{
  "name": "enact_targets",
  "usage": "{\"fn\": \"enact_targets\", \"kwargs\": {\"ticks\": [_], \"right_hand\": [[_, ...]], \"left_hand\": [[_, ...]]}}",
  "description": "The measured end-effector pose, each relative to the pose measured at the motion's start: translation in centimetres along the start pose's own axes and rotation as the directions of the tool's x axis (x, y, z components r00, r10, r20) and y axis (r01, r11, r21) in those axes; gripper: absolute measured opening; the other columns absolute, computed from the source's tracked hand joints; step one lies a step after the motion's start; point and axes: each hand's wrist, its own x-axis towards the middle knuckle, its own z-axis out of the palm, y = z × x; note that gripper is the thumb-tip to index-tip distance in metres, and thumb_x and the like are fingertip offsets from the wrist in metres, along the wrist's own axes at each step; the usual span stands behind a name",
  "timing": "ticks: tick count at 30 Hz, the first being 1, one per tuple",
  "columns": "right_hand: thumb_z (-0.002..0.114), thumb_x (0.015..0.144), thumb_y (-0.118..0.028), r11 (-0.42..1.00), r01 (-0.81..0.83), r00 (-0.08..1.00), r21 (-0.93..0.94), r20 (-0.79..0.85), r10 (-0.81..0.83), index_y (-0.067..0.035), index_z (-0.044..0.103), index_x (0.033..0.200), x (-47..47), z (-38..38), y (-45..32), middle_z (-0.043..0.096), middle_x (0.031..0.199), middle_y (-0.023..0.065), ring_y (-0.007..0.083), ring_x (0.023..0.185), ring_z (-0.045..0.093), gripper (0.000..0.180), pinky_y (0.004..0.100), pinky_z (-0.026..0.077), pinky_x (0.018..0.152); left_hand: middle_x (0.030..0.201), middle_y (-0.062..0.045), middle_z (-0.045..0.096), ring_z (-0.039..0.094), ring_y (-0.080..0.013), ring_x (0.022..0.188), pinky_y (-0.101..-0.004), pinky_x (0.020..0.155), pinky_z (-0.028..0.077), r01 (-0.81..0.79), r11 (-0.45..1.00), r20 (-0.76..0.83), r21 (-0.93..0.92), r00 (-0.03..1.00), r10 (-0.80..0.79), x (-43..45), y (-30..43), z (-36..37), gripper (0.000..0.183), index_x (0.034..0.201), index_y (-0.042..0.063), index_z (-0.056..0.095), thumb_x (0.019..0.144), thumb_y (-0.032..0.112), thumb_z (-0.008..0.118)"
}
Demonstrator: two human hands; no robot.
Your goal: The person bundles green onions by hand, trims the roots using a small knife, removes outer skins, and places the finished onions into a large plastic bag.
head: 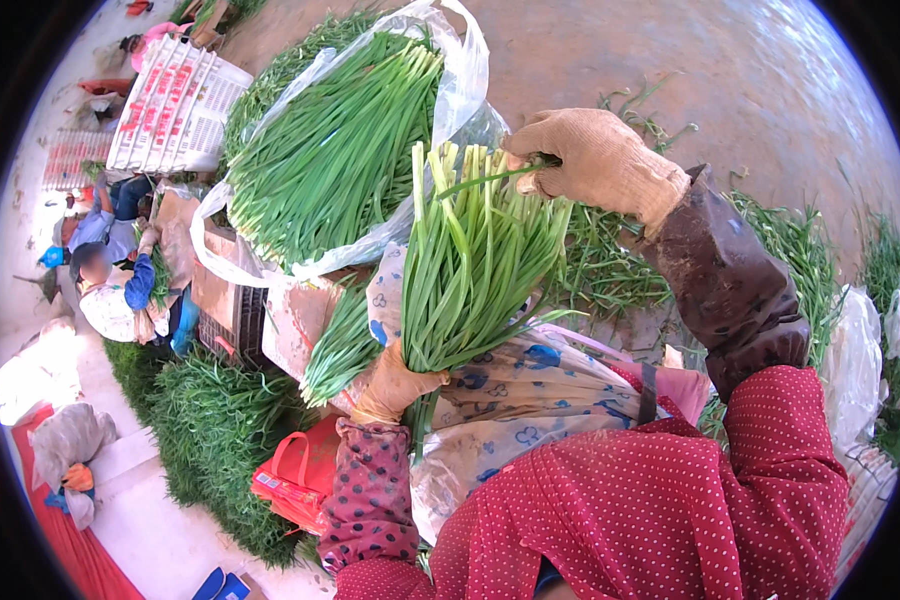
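Note:
My left hand (399, 384), in a tan glove, grips a thick bunch of garlic chives (480, 270) near its leafy lower part. The pale cut stem ends point up and fan apart. At the top right of the bunch, my right hand (596, 161), also gloved, pinches a single green blade (487, 180) between thumb and fingers. Just beyond the bunch is a clear plastic bag (461, 82) with its mouth spread around many laid chives (345, 150). A smaller chive bundle (345, 337) lies beside my left hand. A patterned apron (525, 397) covers my lap.
Loose leaves (607, 262) litter the floor at right. A large chive heap (210, 442) and a red bag (300, 472) lie at left. Cardboard (217, 277) rests on a dark crate (251, 322). A person (120, 292) works beyond, near a white crate (172, 112).

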Motion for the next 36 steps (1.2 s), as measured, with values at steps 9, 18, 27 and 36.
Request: {"fn": "enact_targets", "kwargs": {"ticks": [9,18,27,36], "right_hand": [[0.066,0.08,-0.024,0.968,-0.105,0.948,-0.227,0.27,0.166,-0.007,0.064,0.116,1.3,1.4,-1.9,0.058,0.119,0.0179,0.0364,0.109,0.058,0.04,0.043,0.046,0.093],[0.064,0.079,-0.021,0.964,0.015,0.999,0.264,-0.051,-0.001,-0.008,0.072,0.098,1.3,6.1,1.0,0.064,0.103,0.0126,0.0354,0.096,0.062,0.024,0.0414,0.051,0.085],[0.056,0.089,-0.012,0.767,-0.136,0.958,-0.627,0.115,0.264,-0.008,0.065,0.111,4.5,0.0,-0.1,0.07,0.091,0.0103,0.0226,0.071,0.068,0.024,0.0414,0.057,0.062],[0.062,0.09,-0.028,0.994,0.08,0.987,0.075,-0.147,-0.068,-0.013,0.071,0.106,0.8,1.9,2.5,0.068,0.11,0.0129,0.0276,0.104,0.065,0.024,0.0365,0.05,0.093]], "left_hand": [[0.1,-0.004,0.067,0.062,-0.015,0.084,-0.0305,0.079,0.052,0.02,1.0,0.017,-0.001,1.0,-0.02,0.3,0.2,-0.1,0.056,0.116,0.001,0.061,0.062,-0.001,0.072],[0.103,-0.002,0.068,0.06,-0.0131,0.092,-0.0276,0.086,0.049,0.044,0.997,0.032,-0.061,0.999,-0.042,0.7,0.4,0.3,0.053,0.115,0.002,0.062,0.064,-0.004,0.07],[0.097,-0.006,0.068,0.064,-0.0151,0.082,-0.0299,0.075,0.053,0.038,0.997,0.087,-0.063,0.996,-0.033,0.5,1.3,-0.4,0.051,0.113,0.0,0.061,0.063,-0.005,0.069],[0.101,-0.011,0.067,0.067,-0.0221,0.076,-0.0351,0.067,0.058,0.041,0.938,0.043,-0.344,0.999,-0.028,0.6,0.0,-0.3,0.068,0.125,-0.001,0.053,0.062,0.0,0.078]]}}
